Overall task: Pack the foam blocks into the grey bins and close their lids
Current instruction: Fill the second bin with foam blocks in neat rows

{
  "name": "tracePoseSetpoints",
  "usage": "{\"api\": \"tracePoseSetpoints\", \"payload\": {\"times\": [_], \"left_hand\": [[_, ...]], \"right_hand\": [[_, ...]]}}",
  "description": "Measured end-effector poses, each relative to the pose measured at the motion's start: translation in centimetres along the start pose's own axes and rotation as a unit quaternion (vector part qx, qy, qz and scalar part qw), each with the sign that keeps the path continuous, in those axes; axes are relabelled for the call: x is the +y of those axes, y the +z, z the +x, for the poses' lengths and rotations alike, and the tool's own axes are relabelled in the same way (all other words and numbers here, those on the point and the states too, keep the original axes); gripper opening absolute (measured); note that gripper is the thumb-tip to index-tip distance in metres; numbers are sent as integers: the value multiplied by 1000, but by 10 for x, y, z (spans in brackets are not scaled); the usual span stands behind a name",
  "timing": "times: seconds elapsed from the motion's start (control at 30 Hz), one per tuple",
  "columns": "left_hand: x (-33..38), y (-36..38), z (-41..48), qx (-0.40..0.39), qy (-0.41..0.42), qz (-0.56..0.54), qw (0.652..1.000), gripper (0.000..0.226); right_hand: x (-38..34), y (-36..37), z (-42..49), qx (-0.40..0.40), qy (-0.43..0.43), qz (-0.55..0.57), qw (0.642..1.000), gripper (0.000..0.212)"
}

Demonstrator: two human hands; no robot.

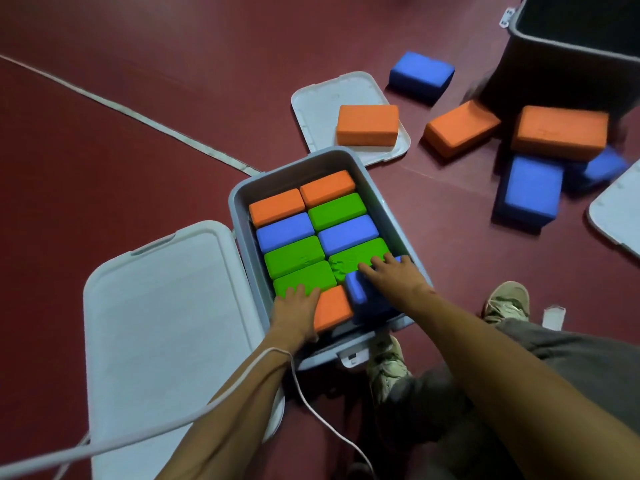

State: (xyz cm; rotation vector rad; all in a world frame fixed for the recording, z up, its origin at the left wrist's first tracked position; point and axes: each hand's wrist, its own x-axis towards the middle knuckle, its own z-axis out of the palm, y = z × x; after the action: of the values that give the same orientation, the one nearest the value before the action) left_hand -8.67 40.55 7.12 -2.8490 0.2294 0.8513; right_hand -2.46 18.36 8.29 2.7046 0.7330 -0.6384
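A grey bin (239,199) stands on the red floor, packed with two rows of orange, green and blue foam blocks. Its lid (162,306) lies swung open to the left. My left hand (296,306) lies flat on the near-left orange block (334,308), fingers reaching onto a green block (304,277). My right hand (394,275) presses flat on a tilted blue block (367,299) that sticks up at the bin's near-right corner. Several loose blocks lie farther right: an orange block (367,124), a second orange one (460,128), a blue block (420,74).
A second, dark grey bin (568,43) stands at the top right with an orange block (559,131) and blue blocks (531,188) in front of it. A loose lid (311,102) lies behind the packed bin, another lid (616,209) at the right edge. My shoes and a white cable are near.
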Motion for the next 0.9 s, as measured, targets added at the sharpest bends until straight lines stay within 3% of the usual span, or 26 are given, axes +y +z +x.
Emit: {"api": "tracePoseSetpoints", "payload": {"times": [0.13, 0.27, 0.47, 0.57, 0.63, 0.77, 0.9], "left_hand": [[4, 8, 11, -6, -2, 13, 1000, 94], [5, 18, 16, -35, -17, -47, 998, 99], [9, 31, 20, -11, -16, -69, 997, 80], [7, 33, 27, -45, -27, -107, 993, 91], [8, 30, 32, -61, -46, -134, 988, 99], [16, 22, 40, -73, -89, -160, 980, 102], [23, 18, 46, -79, -123, -181, 972, 98]], "right_hand": [[-8, 12, 7, -20, -4, 7, 1000, 56], [-11, 16, 17, -8, 0, 6, 1000, 46], [-21, 23, 25, -37, -24, -5, 999, 50], [-21, 23, 26, -35, -31, -4, 999, 48], [-21, 26, 25, -40, -46, -3, 998, 55], [-23, 39, 22, -24, -51, -29, 998, 89], [-35, 42, 18, -15, -15, -23, 1000, 83]]}}
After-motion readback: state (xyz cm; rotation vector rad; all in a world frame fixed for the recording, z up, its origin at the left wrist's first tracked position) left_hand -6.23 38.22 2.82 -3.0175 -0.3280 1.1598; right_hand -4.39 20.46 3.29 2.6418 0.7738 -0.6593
